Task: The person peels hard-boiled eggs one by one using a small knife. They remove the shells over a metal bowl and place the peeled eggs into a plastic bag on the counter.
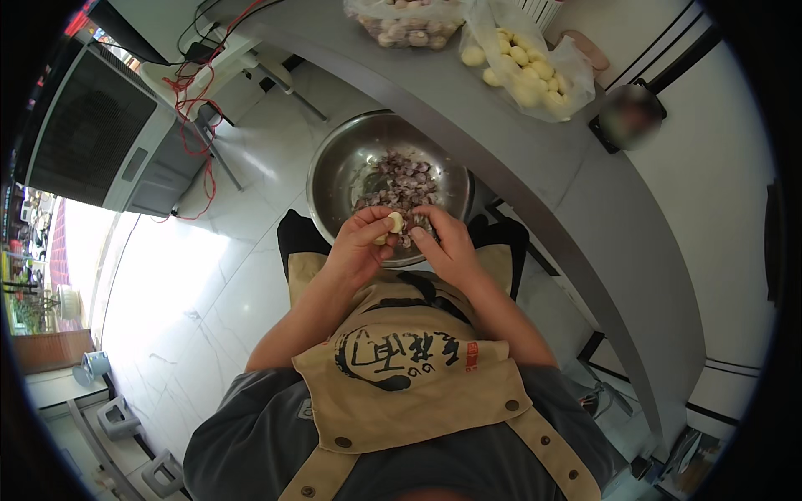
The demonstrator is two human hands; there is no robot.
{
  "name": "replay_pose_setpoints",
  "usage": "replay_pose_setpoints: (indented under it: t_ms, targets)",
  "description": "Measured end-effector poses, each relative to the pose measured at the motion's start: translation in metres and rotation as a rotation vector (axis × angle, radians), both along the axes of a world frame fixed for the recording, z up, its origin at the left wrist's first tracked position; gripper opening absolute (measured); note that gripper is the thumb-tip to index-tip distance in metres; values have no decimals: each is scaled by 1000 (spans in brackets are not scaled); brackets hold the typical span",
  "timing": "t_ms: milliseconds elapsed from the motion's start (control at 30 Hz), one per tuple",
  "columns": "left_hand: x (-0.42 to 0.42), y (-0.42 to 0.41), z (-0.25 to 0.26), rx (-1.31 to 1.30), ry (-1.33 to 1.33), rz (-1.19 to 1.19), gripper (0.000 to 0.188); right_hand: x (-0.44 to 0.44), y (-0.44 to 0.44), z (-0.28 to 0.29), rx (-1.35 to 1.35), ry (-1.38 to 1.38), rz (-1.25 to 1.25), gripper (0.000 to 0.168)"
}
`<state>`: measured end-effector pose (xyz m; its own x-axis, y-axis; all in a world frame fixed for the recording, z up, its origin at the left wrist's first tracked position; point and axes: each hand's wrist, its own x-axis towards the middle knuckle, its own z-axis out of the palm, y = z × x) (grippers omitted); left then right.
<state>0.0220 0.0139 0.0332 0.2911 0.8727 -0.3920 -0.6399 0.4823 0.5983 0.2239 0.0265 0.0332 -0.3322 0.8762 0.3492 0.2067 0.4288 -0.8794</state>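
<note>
Pale peeled garlic [395, 223] is pinched between the thumb and fingers of my left hand [362, 244], over the near part of a wide stainless steel basin [326, 169]. Beside it, my right hand [446, 243] has its thumb and fingers bent and a little apart; whether anything small lies between the fingertips is unclear. Purplish garlic skins [407, 181] are heaped on the basin's bottom. A clear plastic bag of peeled garlic cloves [532, 75] lies on the grey counter [564, 169], and another bag holds unpeeled garlic [410, 28].
The counter's curved edge overhangs the basin's right side. A white stool or small table [263, 66] with tangled red cables [188, 113] stands at the upper left, near a large grey appliance [94, 125]. A round object on a black base [630, 119] is at the right.
</note>
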Motion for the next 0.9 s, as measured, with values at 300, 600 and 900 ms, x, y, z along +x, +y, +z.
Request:
replay_pose_setpoints:
  t_ms: [300, 600, 900]
  targets:
    - [-3, -5, 1, 68, 185, 74, 13, 22, -4, 34, 274, -554, 103, 24]
    - [-10, -8, -4, 75, 217, 17, 9, 22, -1, 32, 276, -538, 133, 24]
    - [-23, -6, -3, -78, -21, -59, 17, 25, 23, 0, 3, -388, 94, 24]
